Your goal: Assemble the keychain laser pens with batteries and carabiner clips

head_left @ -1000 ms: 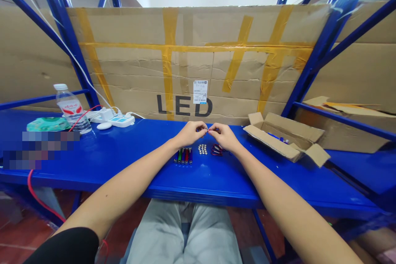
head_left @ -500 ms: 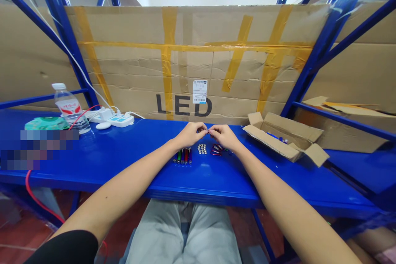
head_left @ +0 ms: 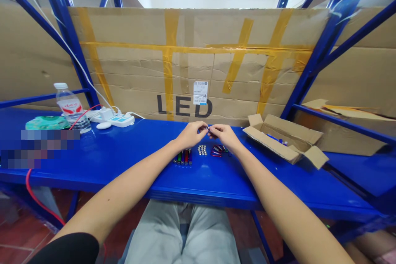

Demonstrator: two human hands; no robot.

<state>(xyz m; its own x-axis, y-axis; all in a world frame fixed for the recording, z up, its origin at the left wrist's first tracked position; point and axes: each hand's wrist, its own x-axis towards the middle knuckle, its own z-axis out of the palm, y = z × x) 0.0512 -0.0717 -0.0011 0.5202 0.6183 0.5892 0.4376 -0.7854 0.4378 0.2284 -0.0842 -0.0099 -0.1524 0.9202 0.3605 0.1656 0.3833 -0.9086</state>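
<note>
My left hand [head_left: 191, 134] and my right hand [head_left: 225, 136] meet over the blue shelf [head_left: 130, 161], fingertips pinched together on a tiny item too small to name. Just in front of my left hand lies a row of several small coloured cylinders [head_left: 183, 156]. A cluster of small silver button cells [head_left: 202, 150] sits between my wrists. Under my right hand lies a small heap of red and blue clips [head_left: 217, 150].
An open cardboard box [head_left: 286, 138] with blue parts stands at the right. A water bottle [head_left: 71, 108], a green packet [head_left: 47, 123], a white power strip [head_left: 117, 120] and a red cable [head_left: 37, 196] are at the left. A taped cardboard sheet marked LED [head_left: 198, 62] backs the shelf.
Both hands stay pinched together in the same spot; only the fingers shift slightly. The view has tilted a little.
</note>
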